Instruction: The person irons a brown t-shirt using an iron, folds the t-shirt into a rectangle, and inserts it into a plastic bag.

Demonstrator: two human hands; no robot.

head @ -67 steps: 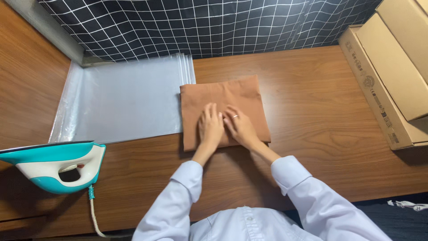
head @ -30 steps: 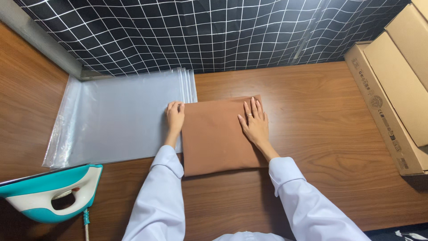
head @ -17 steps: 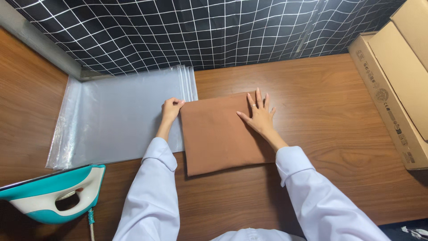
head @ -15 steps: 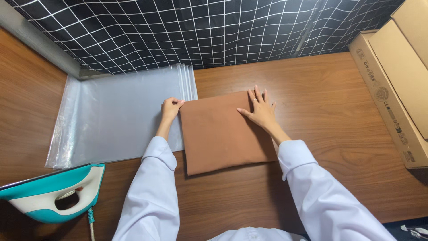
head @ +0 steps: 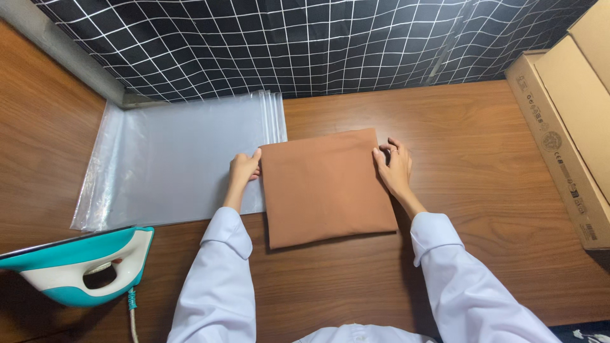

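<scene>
A folded brown cloth (head: 325, 185) lies flat on the wooden table (head: 483, 171), a neat rectangle. My left hand (head: 244, 169) grips its left edge near the upper corner, fingers curled under the fabric. At the cloth's right edge near the top my right hand (head: 394, 166) has its fingers curled around the fabric. Both white sleeves reach in from the bottom. The cloth's left side overlaps a stack of clear plastic zip bags (head: 178, 159).
A teal and white iron (head: 76, 267) stands at the lower left with its cord trailing off the table's front edge. Cardboard boxes (head: 572, 121) line the right side. A black curtain with a white grid (head: 305, 44) hangs along the back.
My hands slid apart from the middle of the cloth to its two side edges. My right hand went from flat on top to curled at the right edge.
</scene>
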